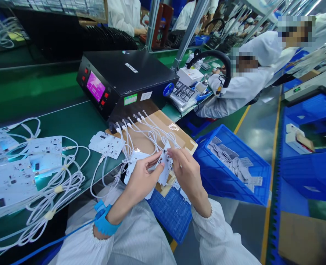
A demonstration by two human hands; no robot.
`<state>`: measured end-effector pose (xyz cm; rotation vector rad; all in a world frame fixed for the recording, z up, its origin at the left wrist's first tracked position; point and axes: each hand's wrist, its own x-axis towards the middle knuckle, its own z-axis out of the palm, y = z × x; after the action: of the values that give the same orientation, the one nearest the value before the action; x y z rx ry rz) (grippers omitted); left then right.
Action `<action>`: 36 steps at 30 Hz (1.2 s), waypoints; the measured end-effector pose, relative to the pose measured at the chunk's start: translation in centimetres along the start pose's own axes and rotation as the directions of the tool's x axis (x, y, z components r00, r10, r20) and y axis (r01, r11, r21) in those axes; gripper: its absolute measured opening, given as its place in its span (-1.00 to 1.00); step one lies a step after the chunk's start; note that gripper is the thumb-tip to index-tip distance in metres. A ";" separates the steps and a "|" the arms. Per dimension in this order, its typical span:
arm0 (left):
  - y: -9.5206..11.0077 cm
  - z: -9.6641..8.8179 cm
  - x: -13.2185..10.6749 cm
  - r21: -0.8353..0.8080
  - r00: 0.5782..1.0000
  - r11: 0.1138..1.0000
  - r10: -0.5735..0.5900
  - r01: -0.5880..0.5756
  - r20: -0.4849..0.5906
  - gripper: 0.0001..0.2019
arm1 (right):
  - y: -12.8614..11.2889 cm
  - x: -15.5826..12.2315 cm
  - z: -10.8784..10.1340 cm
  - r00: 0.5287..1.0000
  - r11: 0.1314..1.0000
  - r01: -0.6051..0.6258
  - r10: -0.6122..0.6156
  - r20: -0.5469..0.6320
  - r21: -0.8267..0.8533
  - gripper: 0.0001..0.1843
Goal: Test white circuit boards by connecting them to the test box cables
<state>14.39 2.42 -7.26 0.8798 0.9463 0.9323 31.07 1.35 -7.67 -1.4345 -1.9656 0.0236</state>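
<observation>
My left hand [143, 176] and my right hand [187, 171] both pinch a small white circuit board [164, 163] over the table's near edge. A white cable [163, 138] runs from the board toward the black test box [124, 79] with a pink screen. More white boards [135, 162] lie under my hands on a brown cardboard sheet [179, 134]. A blue wrist strap [103, 221] circles my left wrist.
Several white boards [19, 165] and coiled white cables [58, 187] cover the green table [77, 121] at left. A blue crate [234, 165] of boards stands at right, a blue tray [171, 211] on my lap. People in white coats [251, 73] work beyond.
</observation>
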 end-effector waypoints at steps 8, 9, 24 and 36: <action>0.6 0.1 -0.6 0.095 1.000 0.995 0.009 -0.011 0.021 -0.48 | 0.0 -0.1 0.4 0.999 0.999 0.047 -0.047 -0.025 0.002 -0.73; 0.6 0.1 -0.5 0.122 1.000 0.993 0.002 -0.004 0.019 -0.47 | 0.0 -0.1 0.5 0.999 0.999 0.042 -0.041 -0.027 0.003 -0.73; -0.3 -0.6 0.3 0.098 0.999 0.994 0.051 -0.052 0.013 -0.50 | 0.5 0.4 0.8 1.000 0.995 0.006 -0.005 -0.008 0.101 -0.80; 0.1 -0.8 0.9 0.066 0.999 0.998 0.021 -0.019 -0.026 -0.48 | 0.9 -0.2 0.2 0.991 0.993 0.117 -0.117 0.066 0.005 -0.71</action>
<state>13.91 3.48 -7.69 0.9360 0.9978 0.9365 31.73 1.61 -8.28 -1.3309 -2.0999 0.0197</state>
